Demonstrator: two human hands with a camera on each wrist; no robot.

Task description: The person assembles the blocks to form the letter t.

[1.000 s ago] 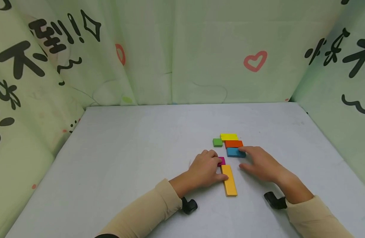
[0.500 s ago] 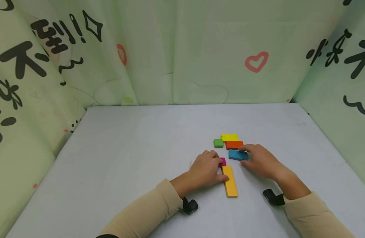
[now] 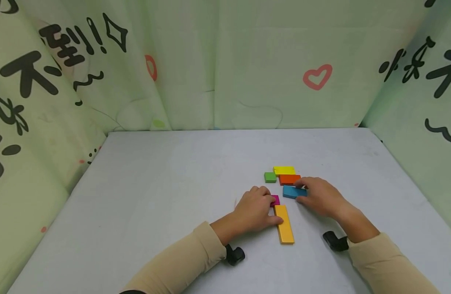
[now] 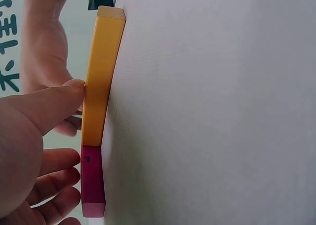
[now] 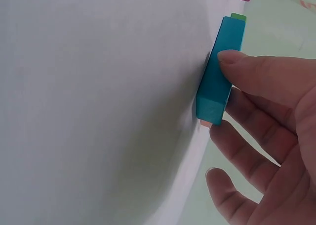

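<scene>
My left hand [image 3: 252, 209] lies over two blocks set end to end. Its thumb touches the long orange block [image 3: 284, 224], and its fingertips rest at the small magenta block [image 3: 275, 200]. The left wrist view shows the orange block [image 4: 102, 76] meeting the magenta block [image 4: 92, 180]. On the right, my right hand [image 3: 322, 198] pinches a blue block [image 3: 293, 192] between thumb and fingers, slightly turned and apart from the red-orange block [image 3: 289, 179]. In the right wrist view the thumb presses one face of the blue block [image 5: 217, 76]; the fingers are partly behind it.
A yellow block [image 3: 284, 170] lies behind the red-orange one, and a green block [image 3: 270, 177] sits to their left. Everything is on a white table [image 3: 155, 183], with green curtains [image 3: 247, 73] at its back and sides.
The blue block has come away from the red-orange block, moving slightly toward me and right, and turned a little. My right thumb has closed onto it. The left hand stays put.
</scene>
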